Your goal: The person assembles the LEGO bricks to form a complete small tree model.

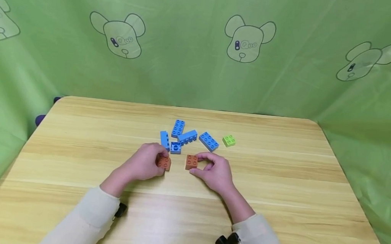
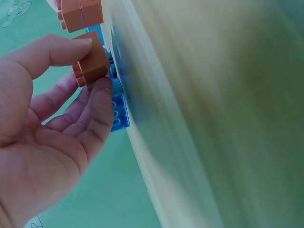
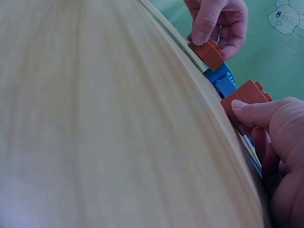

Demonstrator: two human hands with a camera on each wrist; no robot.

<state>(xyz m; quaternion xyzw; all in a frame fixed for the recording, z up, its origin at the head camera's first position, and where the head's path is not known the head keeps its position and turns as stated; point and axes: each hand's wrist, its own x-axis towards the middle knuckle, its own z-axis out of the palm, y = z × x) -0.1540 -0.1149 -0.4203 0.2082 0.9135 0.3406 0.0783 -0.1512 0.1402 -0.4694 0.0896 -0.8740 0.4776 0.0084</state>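
My left hand (image 1: 146,162) pinches a brown-orange toy brick (image 1: 165,163) between thumb and fingers, its studs facing up and a little toward the other hand in the head view. Across a small gap, my right hand (image 1: 217,173) holds a brown-orange block (image 1: 191,161) by its near and far sides. A seam runs across this block (image 2: 81,13) in the left wrist view, like two bricks stacked. Just beyond the hands lies a blue square brick (image 1: 176,148), hollow side up. Left of it a narrow blue brick (image 1: 164,140) rests on its side, close to the left fingers.
Farther back on the wooden table (image 1: 281,174) lie a long blue brick (image 1: 178,128), a blue brick on its side (image 1: 188,136) and another studded blue brick (image 1: 209,141). A lime green brick (image 1: 229,140) sits at their right. Green curtain (image 1: 185,79) hangs behind the table.
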